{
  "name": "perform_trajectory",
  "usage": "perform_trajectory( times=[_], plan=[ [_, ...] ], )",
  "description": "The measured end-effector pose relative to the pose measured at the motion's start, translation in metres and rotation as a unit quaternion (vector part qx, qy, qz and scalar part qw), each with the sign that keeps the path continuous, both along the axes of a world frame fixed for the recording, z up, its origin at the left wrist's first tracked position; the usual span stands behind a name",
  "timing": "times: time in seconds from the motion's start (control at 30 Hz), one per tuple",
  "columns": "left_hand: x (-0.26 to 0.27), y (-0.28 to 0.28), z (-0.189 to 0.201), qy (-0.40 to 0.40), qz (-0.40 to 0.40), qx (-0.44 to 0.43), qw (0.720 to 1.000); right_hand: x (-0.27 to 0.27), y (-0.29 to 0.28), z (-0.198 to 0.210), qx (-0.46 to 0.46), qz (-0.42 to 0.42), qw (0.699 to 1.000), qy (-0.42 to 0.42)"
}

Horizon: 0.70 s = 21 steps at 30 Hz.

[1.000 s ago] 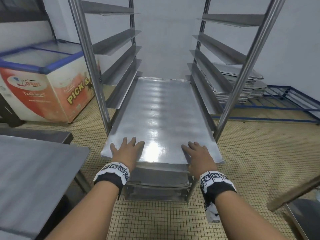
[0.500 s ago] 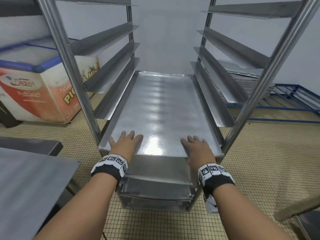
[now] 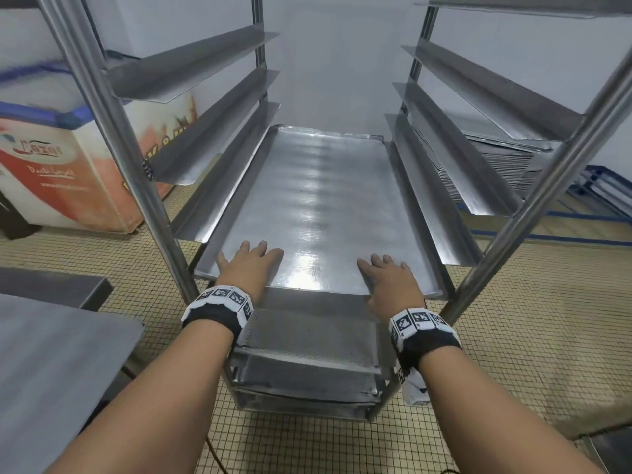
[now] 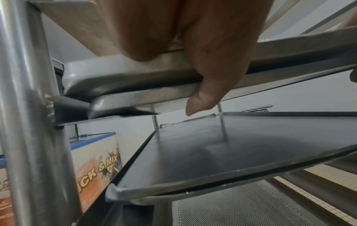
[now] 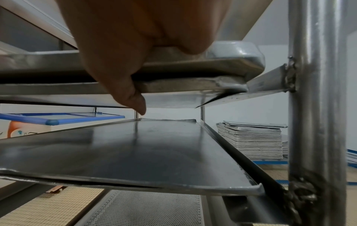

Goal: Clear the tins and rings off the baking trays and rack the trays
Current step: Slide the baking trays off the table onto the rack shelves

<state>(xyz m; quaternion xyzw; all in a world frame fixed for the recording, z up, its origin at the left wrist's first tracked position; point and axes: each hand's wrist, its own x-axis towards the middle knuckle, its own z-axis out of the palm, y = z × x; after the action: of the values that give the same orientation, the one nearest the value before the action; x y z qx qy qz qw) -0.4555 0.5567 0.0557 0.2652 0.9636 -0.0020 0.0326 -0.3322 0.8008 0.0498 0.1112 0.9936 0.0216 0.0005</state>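
Note:
A bare steel baking tray [image 3: 325, 206] lies on a pair of runners in the tall rack [image 3: 136, 172], almost fully inside. My left hand [image 3: 249, 265] and right hand [image 3: 386, 278] lie flat on its near end, fingers straight and pointing inward. In the left wrist view the thumb [image 4: 204, 94] hangs down over the tray's near rim [image 4: 115, 73]; the right wrist view shows that hand's thumb [image 5: 127, 91] doing the same. Two rims seem stacked there. No tins or rings are in view.
Below sit a dark flat tray [image 5: 135, 149] and perforated trays [image 3: 307, 336]. The upper runners hold nothing. A stack of trays [image 3: 496, 159] stands on a low blue frame at the right. A chest freezer [image 3: 51, 165] is at the left, a steel table [image 3: 51, 354] near left.
The tray has slid deeper into the rack, its near edge now close to the front posts. Both hands went forward with it, still flat on top.

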Motion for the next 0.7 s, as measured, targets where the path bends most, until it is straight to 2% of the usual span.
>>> perform_trajectory(
  times=[0.23, 0.47, 0.7],
  plan=[
    [-0.006, 0.004, 0.001, -0.002, 0.002, -0.004, 1.000, -0.006, 0.002, -0.002, 0.016, 0.006, 1.000, 0.005],
    [-0.007, 0.001, 0.004, -0.023, -0.010, -0.052, 0.998, -0.001, -0.004, -0.005, 0.052, -0.004, 0.999, 0.014],
    [0.030, -0.027, -0.007, 0.031, 0.014, -0.046, 0.998, 0.008, -0.030, 0.006, 0.041, -0.064, 0.997, -0.015]
  ],
)
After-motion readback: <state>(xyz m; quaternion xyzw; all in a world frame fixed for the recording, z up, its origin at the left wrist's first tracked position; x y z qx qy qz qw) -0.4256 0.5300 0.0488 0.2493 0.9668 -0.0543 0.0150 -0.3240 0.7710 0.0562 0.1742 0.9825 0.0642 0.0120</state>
